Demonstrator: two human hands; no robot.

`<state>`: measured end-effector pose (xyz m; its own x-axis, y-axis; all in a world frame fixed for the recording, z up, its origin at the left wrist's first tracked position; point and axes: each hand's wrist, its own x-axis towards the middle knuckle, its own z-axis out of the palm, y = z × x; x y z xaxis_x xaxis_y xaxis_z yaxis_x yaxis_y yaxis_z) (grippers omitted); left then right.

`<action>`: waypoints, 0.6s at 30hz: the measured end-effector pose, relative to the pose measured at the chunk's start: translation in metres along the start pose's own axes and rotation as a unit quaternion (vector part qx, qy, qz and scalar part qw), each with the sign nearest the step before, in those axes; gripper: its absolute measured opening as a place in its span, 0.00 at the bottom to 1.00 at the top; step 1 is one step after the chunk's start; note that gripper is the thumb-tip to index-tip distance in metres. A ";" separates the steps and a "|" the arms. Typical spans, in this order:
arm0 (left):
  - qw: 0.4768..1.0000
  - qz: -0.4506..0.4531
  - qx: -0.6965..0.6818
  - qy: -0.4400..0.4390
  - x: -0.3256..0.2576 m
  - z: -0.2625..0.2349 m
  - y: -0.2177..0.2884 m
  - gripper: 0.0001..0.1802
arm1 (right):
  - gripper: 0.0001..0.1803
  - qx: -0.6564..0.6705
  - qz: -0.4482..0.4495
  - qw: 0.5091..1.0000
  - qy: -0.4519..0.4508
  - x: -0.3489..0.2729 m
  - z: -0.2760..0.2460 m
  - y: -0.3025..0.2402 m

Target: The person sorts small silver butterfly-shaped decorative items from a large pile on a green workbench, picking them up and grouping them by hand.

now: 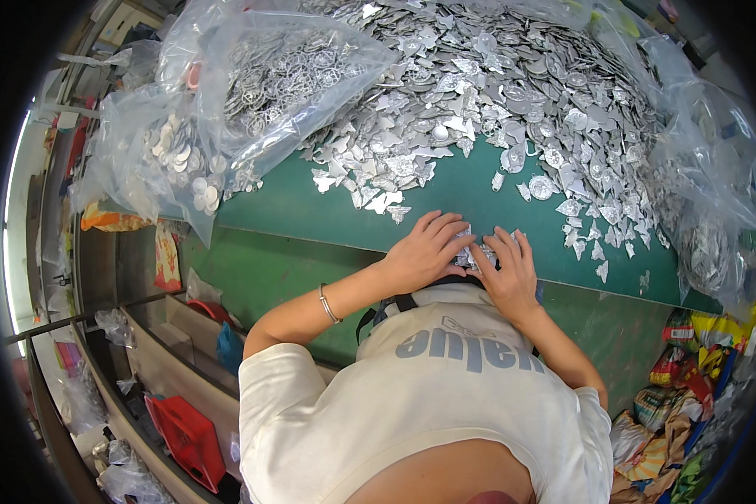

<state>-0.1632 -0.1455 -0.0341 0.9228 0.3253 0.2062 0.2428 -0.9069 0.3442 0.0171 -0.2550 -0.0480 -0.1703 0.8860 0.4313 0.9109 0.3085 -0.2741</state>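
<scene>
At the near edge of the green table, my two hands meet over a few small silver metal pieces. My left hand, below a wrist with a silver bangle, curls its fingers over them from the left. From the right, my right hand closes bent fingers on the same pieces, its fingertips close to the left ones. The fingers partly cover the pieces, so their exact shape cannot be made out. Beyond the hands spreads a large heap of flat silver metal charms in mixed shapes.
An open clear plastic bag of round openwork pieces lies at the far left, beside another bag with plain discs. Clear plastic sheeting borders the right side. Loose charms lie front right. Colourful sacks and a red bin stand below.
</scene>
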 end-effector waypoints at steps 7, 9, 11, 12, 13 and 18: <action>0.999 0.022 0.024 0.010 0.001 0.001 0.000 0.32 | 0.23 -0.010 0.017 1.000 0.020 0.006 -0.005 -0.004; 1.000 0.018 0.016 0.006 -0.002 0.002 -0.002 0.30 | 0.23 -0.028 0.002 1.000 0.012 0.007 -0.006 -0.005; 1.000 0.018 0.014 0.009 -0.003 0.002 -0.002 0.29 | 0.24 -0.018 -0.007 1.000 0.025 0.005 -0.003 -0.002; 1.000 0.020 0.016 0.014 -0.002 0.002 -0.002 0.28 | 0.24 -0.014 -0.011 0.999 0.031 0.003 0.000 0.000; 0.999 0.022 0.018 0.018 -0.001 0.003 -0.001 0.27 | 0.23 0.000 -0.009 0.999 0.039 0.001 0.001 0.002; 0.995 -0.010 0.000 0.102 0.007 0.008 -0.002 0.18 | 0.21 0.008 0.024 0.998 0.052 0.007 -0.002 -0.001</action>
<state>-0.1546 -0.1437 -0.0401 0.8384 0.3904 0.3803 0.2602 -0.8998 0.3501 0.0154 -0.2495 -0.0432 -0.0864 0.8589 0.5048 0.9107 0.2735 -0.3096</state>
